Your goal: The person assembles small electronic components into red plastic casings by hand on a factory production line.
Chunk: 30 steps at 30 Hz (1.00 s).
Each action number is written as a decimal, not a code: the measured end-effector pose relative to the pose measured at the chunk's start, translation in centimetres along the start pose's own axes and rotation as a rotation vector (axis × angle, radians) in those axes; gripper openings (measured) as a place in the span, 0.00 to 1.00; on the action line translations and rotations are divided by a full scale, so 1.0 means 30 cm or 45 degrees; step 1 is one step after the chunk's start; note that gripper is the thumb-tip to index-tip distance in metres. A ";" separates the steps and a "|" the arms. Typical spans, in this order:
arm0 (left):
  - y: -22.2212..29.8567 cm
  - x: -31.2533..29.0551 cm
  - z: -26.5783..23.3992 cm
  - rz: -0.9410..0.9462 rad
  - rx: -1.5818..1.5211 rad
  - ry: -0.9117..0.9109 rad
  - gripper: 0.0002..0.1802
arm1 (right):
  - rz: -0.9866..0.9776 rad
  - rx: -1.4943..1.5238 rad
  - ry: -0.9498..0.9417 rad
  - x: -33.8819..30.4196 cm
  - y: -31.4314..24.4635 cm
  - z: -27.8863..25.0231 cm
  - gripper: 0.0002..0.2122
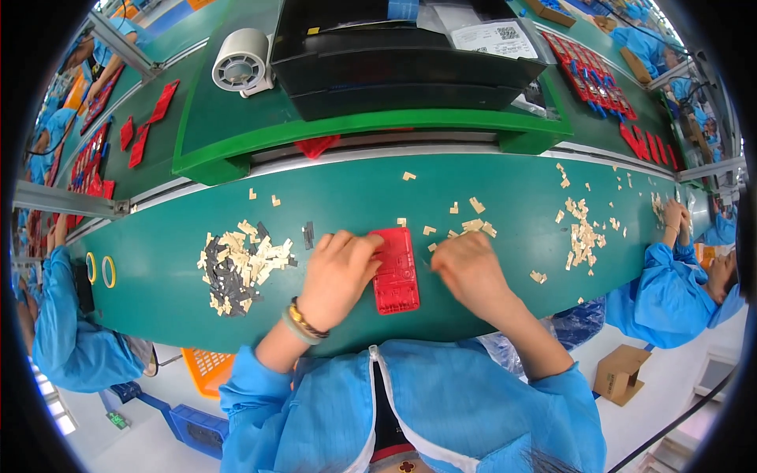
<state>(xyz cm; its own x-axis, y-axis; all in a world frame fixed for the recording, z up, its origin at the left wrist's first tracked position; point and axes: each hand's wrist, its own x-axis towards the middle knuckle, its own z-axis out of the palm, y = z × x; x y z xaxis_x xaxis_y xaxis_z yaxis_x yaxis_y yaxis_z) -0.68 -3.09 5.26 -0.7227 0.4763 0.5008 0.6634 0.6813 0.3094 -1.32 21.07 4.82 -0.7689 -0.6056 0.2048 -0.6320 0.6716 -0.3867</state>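
A red rectangular plastic casing (pixel 397 276) lies on the green bench in front of me, its moulded inner side facing up. My left hand (pixel 341 272) is closed at the casing's upper left edge, thumb and fingers bent onto it. To the right, apart from the casing, my right hand (pixel 471 272) has its fingers curled together in a pinch; whatever is between the fingertips is too small to make out. Just beyond that hand lies a small group of cream L-shaped pieces (pixel 477 227). One cream piece (pixel 401 222) sits at the casing's far edge.
A mixed heap of cream and black pieces (pixel 236 264) lies left, more cream pieces (pixel 582 232) right. Two tape rolls (pixel 109 271) lie far left. Beyond, a green-edged shelf (pixel 371 130) bears a black bin (pixel 410 75) and white fan (pixel 241 61). Co-workers sit both sides.
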 end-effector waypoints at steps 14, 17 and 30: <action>-0.024 -0.066 0.081 -0.048 -0.190 -0.021 0.16 | 0.718 1.299 0.237 0.157 -0.004 0.172 0.03; 0.042 -0.104 0.125 -0.064 -0.083 -0.142 0.20 | 0.878 1.357 0.143 0.150 0.000 0.203 0.04; 0.050 -0.119 0.148 -0.098 -0.001 -0.199 0.23 | 0.842 1.175 0.213 0.151 -0.007 0.242 0.04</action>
<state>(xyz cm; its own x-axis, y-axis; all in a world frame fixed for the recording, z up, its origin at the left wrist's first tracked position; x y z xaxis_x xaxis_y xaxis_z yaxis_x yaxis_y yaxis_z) 2.03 -1.28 0.34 -0.7926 0.5034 0.3442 0.6052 0.7186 0.3426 -3.99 15.09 -0.68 -0.9710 -0.1401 -0.1936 0.1589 0.2268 -0.9609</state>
